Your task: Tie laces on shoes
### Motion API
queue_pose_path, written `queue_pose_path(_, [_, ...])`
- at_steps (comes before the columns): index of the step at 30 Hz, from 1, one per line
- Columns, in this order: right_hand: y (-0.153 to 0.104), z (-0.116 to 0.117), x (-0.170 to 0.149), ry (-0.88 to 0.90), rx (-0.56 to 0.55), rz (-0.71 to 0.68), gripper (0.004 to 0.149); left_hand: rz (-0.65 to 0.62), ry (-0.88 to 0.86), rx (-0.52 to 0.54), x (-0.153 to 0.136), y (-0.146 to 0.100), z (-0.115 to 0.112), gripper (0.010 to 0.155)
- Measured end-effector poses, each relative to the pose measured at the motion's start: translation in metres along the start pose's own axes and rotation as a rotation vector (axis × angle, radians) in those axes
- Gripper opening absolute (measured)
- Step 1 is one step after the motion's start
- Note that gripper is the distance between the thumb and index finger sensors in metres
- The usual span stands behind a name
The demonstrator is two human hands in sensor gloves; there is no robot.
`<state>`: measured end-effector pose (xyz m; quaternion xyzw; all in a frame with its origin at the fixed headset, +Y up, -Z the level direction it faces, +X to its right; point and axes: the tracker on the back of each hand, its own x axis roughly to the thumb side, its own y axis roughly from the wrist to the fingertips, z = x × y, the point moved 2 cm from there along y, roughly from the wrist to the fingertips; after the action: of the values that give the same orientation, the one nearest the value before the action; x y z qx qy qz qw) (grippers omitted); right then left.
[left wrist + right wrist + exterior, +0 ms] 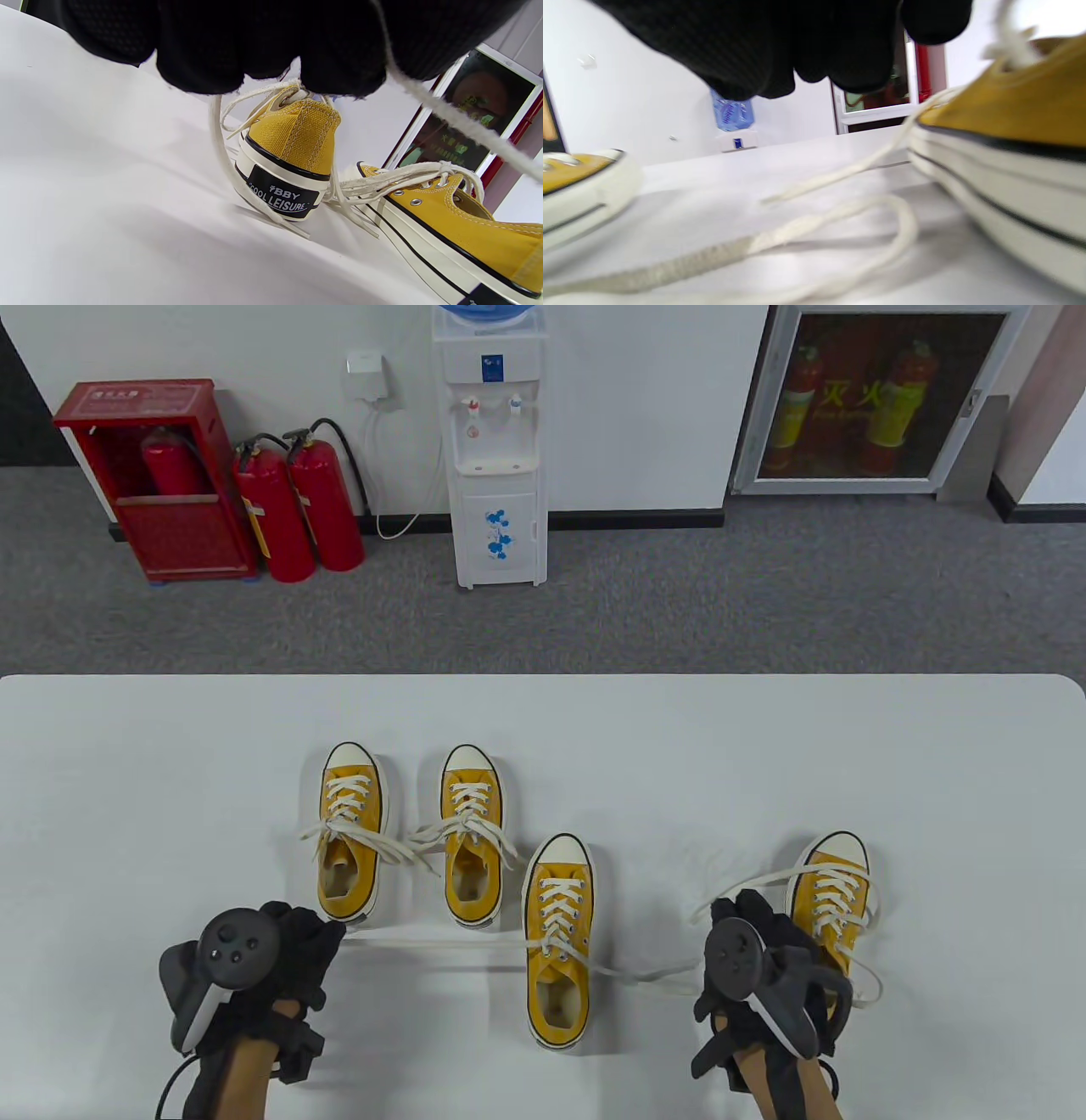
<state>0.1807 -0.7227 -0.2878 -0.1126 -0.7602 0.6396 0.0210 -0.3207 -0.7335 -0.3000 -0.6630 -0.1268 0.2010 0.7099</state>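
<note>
Four yellow canvas shoes with white laces stand on the white table (127,780). Two sit side by side at the back (352,831) (471,836), one is nearer at centre (557,942), and one is at the right (836,899). My left hand (288,942) grips a lace (433,937) stretched taut from the centre shoe. In the left wrist view this lace (458,123) leaves my curled fingers (339,55). The centre shoe's other lace (653,980) runs slack to my right hand (747,925). In the right wrist view the right fingers (780,51) are curled above a lace (691,262) lying on the table. Whether they hold it is hidden.
The right shoe's loose laces (764,882) loop round my right hand. Close to the left hand stands a back shoe's heel (292,169). Beyond the table's far edge are a water dispenser (496,458) and red fire extinguishers (297,509).
</note>
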Motion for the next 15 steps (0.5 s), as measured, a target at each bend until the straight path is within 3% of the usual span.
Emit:
queue_pose_path(5, [-0.004, 0.013, 0.02, 0.143, 0.113, -0.143, 0.059, -0.004, -0.017, 0.008, 0.0, 0.0, 0.001, 0.038])
queue_pose_path(15, [-0.013, 0.048, 0.062, 0.098, 0.32, -0.273, 0.071, -0.011, -0.02, 0.009, 0.0, 0.0, 0.001, 0.038])
